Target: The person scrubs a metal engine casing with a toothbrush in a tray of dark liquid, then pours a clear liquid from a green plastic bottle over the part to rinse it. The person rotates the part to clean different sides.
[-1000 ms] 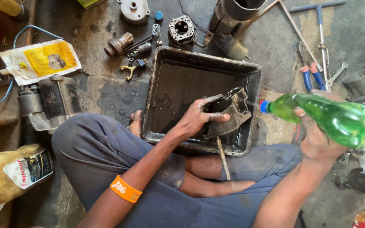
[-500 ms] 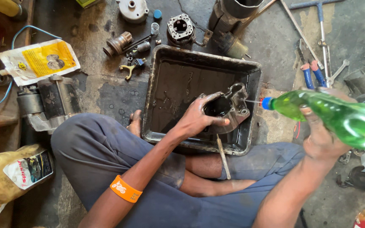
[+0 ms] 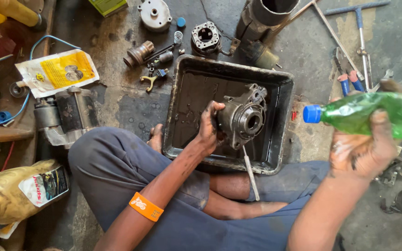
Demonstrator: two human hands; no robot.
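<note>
Over the black tray (image 3: 282,88), the left hand (image 3: 209,130) clamps the round metal housing (image 3: 244,116), bore facing up. Off to its right, the right hand (image 3: 364,148) wraps a green bottle (image 3: 378,116) lying sideways, blue cap (image 3: 311,114) aimed at the housing, not touching.

i saw a yellow packet (image 3: 57,72) on the floor (image 3: 126,37), a spring (image 3: 178,36) near a blue cap (image 3: 181,22), and blue-handled pliers (image 3: 347,79) further right.
</note>
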